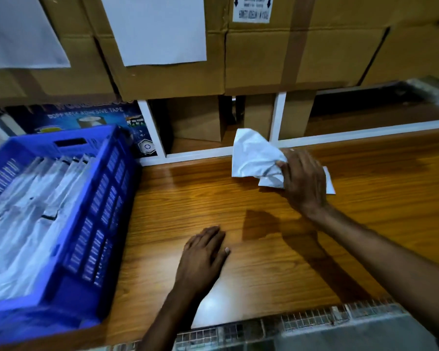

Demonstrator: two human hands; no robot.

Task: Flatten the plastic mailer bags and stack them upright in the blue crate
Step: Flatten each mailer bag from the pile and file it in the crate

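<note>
Inside blue crate, mailer bags stand leaning.

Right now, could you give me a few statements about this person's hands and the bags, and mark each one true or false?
1. The right hand grips a crumpled white mailer bag. True.
2. The left hand holds a second bag. False: it rests flat on the wooden table and holds nothing.
3. The blue crate has nothing in it. False: a row of stacked bags stands inside it.
4. The crate sits to the left of both hands. True.
</note>
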